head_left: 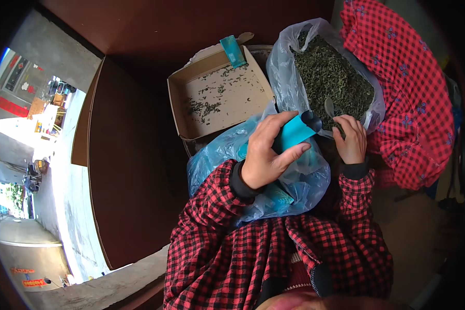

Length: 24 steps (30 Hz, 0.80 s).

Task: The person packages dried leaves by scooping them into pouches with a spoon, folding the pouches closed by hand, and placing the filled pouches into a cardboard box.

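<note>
My left hand (267,151) grips a small teal foil pouch (294,133) between thumb and fingers. The pouch tilts to the right, and its dark mouth gapes toward the tea. At the near edge of a clear plastic bag (287,62) full of dried green tea leaves (333,72), my right hand (352,138) has its fingers curled around the handle end of a spoon (329,107). The spoon's bowl lies against the leaves. Under my left hand, on my lap, is a bluish plastic bag (217,165) with more teal pouches (279,195) inside.
A shallow cardboard box (178,111) holds scattered tea leaves, with a teal pouch (233,51) on its far rim. Red-and-black checked cloth (403,93) bulges beside the tea bag. A tall brown panel (124,170) stands at the left, with a bright yard beyond.
</note>
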{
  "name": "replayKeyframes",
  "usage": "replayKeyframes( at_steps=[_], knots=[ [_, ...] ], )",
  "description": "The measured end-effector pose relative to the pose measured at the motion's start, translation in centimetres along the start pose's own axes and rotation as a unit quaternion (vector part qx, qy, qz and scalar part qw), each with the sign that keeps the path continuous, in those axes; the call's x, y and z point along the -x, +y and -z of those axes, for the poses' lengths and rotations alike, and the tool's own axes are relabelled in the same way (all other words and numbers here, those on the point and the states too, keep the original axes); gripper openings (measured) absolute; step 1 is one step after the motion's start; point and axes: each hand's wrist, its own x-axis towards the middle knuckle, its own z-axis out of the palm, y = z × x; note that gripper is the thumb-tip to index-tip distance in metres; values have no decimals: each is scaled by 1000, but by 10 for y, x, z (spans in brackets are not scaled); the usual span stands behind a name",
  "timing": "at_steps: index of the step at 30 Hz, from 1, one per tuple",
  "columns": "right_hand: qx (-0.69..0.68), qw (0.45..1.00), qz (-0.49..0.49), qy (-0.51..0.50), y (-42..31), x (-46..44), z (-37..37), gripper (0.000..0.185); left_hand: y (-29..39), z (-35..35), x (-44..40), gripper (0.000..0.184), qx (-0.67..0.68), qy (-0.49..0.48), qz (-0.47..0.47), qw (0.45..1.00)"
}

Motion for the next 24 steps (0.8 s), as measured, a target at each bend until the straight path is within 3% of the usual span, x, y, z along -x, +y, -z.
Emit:
replayKeyframes(
  at_steps=[13,17,20,24],
  knots=[
    [40,999,22,-27,14,-4,-8,25,-2,-47,-22,64,146,-83,92,982],
    [5,999,22,-23,10,-12,-1,24,-8,-56,-23,62,182,-103,140,968],
    [-140,988,-45,-55,2,-17,7,20,-9,-56,-25,61,212,-109,162,958],
    [-208,974,-62,-64,-2,-18,15,16,-14,-59,-22,59,182,-93,164,965]
  ],
)
